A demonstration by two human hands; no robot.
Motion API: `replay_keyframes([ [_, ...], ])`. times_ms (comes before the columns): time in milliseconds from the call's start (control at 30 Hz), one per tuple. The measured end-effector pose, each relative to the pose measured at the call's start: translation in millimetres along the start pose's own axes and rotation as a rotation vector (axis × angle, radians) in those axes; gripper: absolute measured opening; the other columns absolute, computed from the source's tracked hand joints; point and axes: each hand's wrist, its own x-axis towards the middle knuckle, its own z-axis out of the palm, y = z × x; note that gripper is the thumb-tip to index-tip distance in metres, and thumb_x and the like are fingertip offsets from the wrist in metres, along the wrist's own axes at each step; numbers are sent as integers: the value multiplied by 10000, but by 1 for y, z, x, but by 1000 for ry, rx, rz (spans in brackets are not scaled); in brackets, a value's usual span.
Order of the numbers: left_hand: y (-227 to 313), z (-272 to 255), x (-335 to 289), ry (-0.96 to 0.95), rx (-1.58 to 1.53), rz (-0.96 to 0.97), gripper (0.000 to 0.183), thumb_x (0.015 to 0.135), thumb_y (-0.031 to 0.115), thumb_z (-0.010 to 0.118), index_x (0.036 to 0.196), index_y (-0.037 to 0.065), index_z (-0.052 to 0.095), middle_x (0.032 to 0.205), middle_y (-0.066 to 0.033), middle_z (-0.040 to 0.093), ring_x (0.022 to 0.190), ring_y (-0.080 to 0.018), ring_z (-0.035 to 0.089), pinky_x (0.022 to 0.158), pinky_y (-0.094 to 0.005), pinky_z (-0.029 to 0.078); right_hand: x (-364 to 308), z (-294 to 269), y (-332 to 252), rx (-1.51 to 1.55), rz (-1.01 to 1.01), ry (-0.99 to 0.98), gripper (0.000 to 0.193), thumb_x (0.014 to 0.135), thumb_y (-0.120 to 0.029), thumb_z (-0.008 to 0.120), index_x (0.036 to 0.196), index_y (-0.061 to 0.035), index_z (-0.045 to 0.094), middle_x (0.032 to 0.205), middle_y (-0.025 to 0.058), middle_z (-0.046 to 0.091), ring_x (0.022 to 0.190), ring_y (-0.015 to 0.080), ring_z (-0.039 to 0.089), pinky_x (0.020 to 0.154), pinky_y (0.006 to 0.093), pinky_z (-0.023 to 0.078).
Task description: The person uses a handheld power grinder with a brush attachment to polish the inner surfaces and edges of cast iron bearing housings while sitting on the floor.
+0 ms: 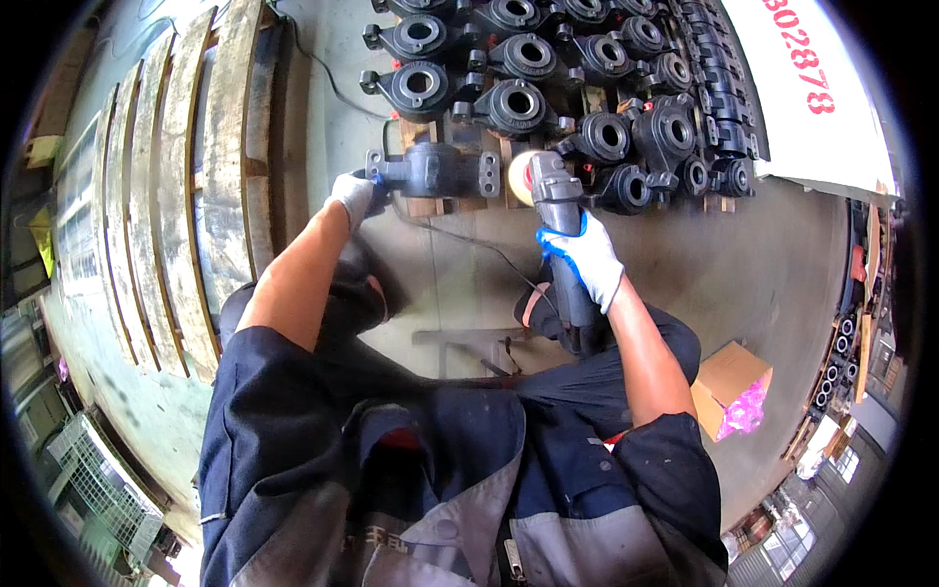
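A black metal casting [430, 168] with a drilled flange at each end lies crosswise in front of me, on the near edge of a wooden pallet. My left hand [353, 199], in a white glove, is closed around its left end; the fingertips are partly hidden. In my right hand [593, 258], gloved in white and blue, is the dark body of an angle grinder [561, 210]. Its pale round disc [521, 178] stands just right of the casting's right flange, with a narrow gap showing between them.
Several rows of similar black castings with round bores [516, 106] fill the pallet ahead. Empty wooden pallets [186, 186] stand at left. A dark cord [460, 240] runs across the floor to the grinder. A cardboard box [729, 377] with pink material sits at right, a white panel [822, 117] far right.
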Motion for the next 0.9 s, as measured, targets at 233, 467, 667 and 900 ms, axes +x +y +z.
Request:
replay_keyframes([
  [233,-4,-7,6,2,-42,-27,196,977,224,677,1131,111,722,950,-53,730,760,-203,718,645,-323,598,17,9,-6,-228,-62,-3,551,755,-267,858,1216,-52,646,1075,120,732,961,217,691,872,372,550],
  [467,0,-2,5,30,-64,-56,162,988,175,632,1106,138,736,930,-20,743,703,-162,703,598,-302,552,12,8,-6,-387,-53,6,552,758,-296,843,1207,-48,641,1117,175,723,1025,314,701,904,410,542],
  [667,-4,-6,8,11,-46,-49,202,998,199,643,1173,131,716,1003,-49,749,769,-201,719,647,-325,574,-9,8,-13,-422,-70,-43,564,784,-244,850,1256,-43,614,1128,110,704,1000,215,662,911,363,530],
  [900,-3,-11,5,12,-57,-57,216,994,230,662,1174,121,708,1010,-57,750,783,-216,723,667,-335,585,-9,12,-22,-442,-99,-39,576,774,-277,832,1261,-53,620,1149,165,712,1052,300,679,923,402,529],
])
